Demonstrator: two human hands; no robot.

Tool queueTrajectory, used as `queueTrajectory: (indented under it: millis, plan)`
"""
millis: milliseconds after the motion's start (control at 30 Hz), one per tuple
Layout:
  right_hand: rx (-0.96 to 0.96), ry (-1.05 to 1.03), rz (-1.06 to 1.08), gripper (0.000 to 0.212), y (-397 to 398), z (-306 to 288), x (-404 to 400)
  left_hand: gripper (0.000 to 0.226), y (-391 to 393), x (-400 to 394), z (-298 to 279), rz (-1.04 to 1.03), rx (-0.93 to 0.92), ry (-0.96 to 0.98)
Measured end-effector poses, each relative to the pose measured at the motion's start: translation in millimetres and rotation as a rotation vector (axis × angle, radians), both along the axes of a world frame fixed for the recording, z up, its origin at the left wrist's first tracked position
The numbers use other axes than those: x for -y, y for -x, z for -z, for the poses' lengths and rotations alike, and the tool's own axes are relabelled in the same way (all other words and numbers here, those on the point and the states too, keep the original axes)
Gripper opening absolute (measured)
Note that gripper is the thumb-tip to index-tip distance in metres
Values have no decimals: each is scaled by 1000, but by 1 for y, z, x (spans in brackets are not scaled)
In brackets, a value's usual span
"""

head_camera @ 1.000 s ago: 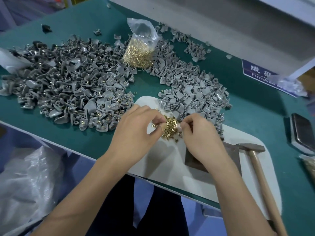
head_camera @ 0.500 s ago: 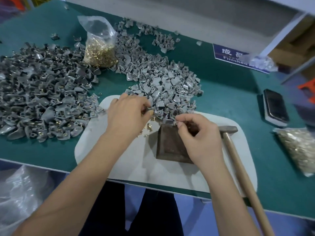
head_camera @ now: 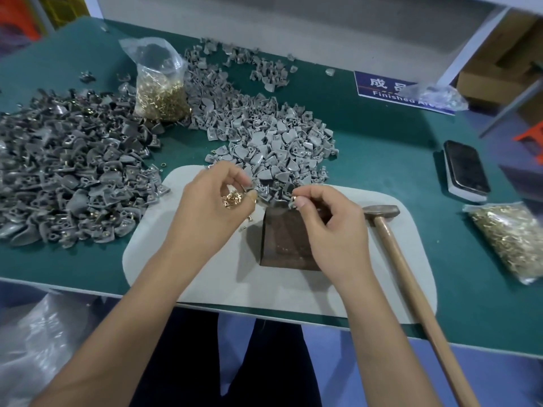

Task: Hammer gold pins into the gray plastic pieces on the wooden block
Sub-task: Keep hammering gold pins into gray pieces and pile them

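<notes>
I pinch one gray piece (head_camera: 293, 200) in my right hand (head_camera: 329, 227), seating it squarely on the wooden block (head_camera: 286, 245) just below, my left hand (head_camera: 214, 207) cupping gold pins (head_camera: 232, 198).

A dark phone (head_camera: 465, 170) lies face up on a white case at the right of the green table (head_camera: 382, 148). Farther back, a blue sign (head_camera: 390, 89) with white lettering lies flat, its right end under a crumpled clear plastic bag (head_camera: 435, 95). Cardboard boxes (head_camera: 496, 66) sit beyond the white shelf post (head_camera: 470, 45). Clear plastic sheeting (head_camera: 38, 345) hangs below the table's near left edge.
</notes>
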State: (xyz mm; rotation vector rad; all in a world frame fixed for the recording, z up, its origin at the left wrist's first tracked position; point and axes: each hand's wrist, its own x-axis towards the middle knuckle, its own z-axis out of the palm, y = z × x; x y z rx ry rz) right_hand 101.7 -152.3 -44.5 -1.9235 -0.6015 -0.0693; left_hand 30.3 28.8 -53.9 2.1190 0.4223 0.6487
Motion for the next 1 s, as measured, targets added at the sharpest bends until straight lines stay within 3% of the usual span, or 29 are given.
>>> queueTrajectory:
  millis: [167,300,467,733,867,1000]
  plan:
    - [-48,-114,7,22,-2,-6,7,18,12,19,-14,220,-33,37]
    - [-94,-131,-24,18,0,-9,20,18,18,31,-20,334,-101,-41]
    - [-38,-94,48,11,8,-9,39,18,13,45,-19,263,-101,-142]
    - [-60,-62,90,16,16,-7,51,31,27,60,-9,256,-75,-135]
    - [-83,-67,103,15,18,-7,56,8,32,49,-16,251,31,-87]
    - [-109,-59,107,16,20,-9,57,47,6,22,-36,562,-159,-226]
